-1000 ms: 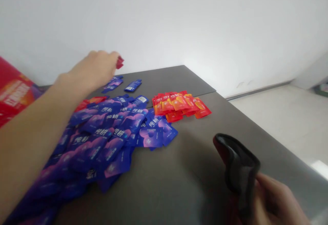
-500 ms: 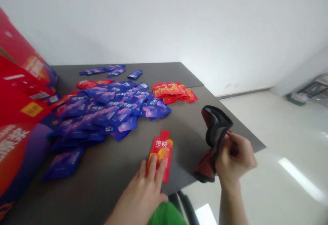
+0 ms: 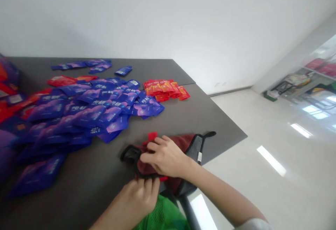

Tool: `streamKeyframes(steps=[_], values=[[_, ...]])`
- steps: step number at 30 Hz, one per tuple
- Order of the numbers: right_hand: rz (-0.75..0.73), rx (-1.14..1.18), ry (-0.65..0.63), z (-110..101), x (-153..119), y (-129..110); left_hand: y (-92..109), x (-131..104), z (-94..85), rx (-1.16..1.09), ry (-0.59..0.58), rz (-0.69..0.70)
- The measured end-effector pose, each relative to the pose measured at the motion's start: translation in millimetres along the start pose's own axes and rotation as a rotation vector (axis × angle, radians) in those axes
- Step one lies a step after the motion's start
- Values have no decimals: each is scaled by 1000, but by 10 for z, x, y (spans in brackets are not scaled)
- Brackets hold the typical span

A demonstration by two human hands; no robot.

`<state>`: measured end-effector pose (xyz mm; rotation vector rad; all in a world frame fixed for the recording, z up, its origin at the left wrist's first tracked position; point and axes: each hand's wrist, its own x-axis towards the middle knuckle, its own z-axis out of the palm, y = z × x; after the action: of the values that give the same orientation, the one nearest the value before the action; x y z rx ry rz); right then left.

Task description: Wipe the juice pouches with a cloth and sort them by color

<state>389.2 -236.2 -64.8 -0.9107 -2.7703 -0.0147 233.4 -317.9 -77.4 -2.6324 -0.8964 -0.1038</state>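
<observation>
Fingers (image 3: 152, 145) of the right hand (image 3: 165, 158) press closed over the red-and-black pouch (image 3: 189, 144) at the tabletop (image 3: 215, 125) near edge, six o'clock of the blue sachets (image 3: 86, 113); left hand (image 3: 139, 196) grips its lower rim, apparently holding the mouth open around a red sachet (image 3: 151, 136).

Pouch (image 3: 187, 144) near table's (image 3: 78, 181) front edge: dark red with black trim. Table: dark grey. Packet heap (image 3: 86, 113) toward left edge: blue-purple, white lettering. Packet stack (image 3: 164, 88) toward far right corner: red-orange. Packet (image 3: 151, 137) in pouch mouth: red. Mesh (image 3: 162, 217) below front edge: bright green.
</observation>
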Motion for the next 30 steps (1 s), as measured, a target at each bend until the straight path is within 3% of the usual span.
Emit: streamKeyframes(steps=[3, 7, 11, 15, 19, 23, 27, 30], values=[[130, -85, -28, 29, 164, 239, 29, 35, -5, 123, 84, 21], [268, -63, 34, -172, 172, 333, 110, 92, 26, 126, 97, -71], [91, 37, 98, -356, -81, -14, 183, 111, 19, 20, 143, -113], [-61, 5, -40, -192, -147, -175, 202, 114, -34, -80, 107, -107], [30, -74, -100, 26, 169, 138, 197, 148, -87, 73, 72, -74], [212, -108, -75, -72, 399, 399, 226, 203, -97, 98, -1, -94], [163, -34, 104, -404, 172, 126, 258, 216, -125, 23, -67, -141], [-29, -12, 14, -426, -52, -144, 262, 203, -138, -90, -89, -118]])
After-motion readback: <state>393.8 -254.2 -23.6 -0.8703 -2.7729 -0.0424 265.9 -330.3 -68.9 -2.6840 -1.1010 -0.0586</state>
